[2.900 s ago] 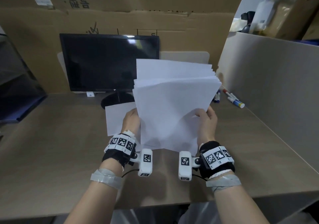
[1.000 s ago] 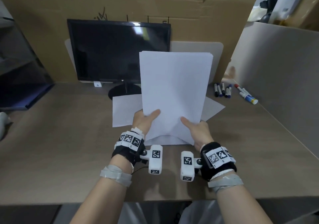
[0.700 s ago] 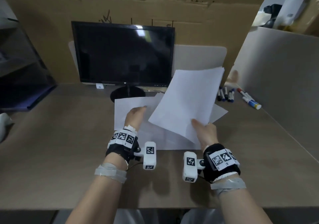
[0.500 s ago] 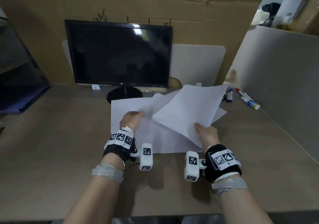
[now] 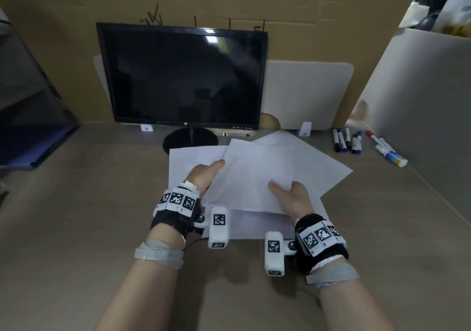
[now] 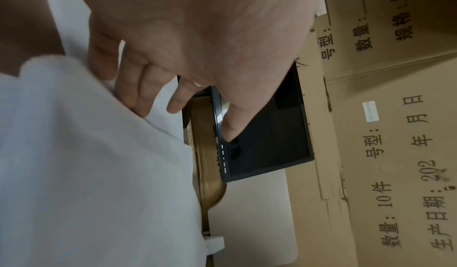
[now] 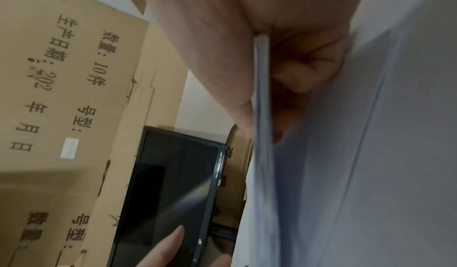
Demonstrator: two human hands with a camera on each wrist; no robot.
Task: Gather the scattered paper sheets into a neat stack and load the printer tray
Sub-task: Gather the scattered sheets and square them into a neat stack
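I am looking down at a brown desk [image 5: 76,216] with a dark monitor [image 5: 182,76] at the back and a cardboard wall behind it. My right hand [image 5: 293,198] holds a small bundle of white paper [image 5: 254,175] at its near right corner, thumb on top and fingers [image 7: 304,70] curled underneath, so that hand is clamped on the bundle; the right wrist view shows the sheet edges pinched there. My left hand [image 5: 204,175] sits at the bundle's left edge with its fingers [image 6: 138,87] mostly straight and slipped beneath the paper, thumb free, supporting it, not gripping. The bundle hangs low, angled over more loose sheets [image 5: 326,167] that lie fanned on the desk, 1 poking out to the right and another flat beneath near my wrists. Several marker pens [image 5: 346,142] lie well apart at the right. No printer or tray is in view. The risks I judge from here: the pinch holds only 1 corner, so the bundle could sag, fan out or shed a sheet if I swing it; sliding it across the loose sheets could push them further askew or crease a corner; and sheets on the desk sit at different angles, so scooping them without squaring first would give a ragged stack that may jam in a tray.
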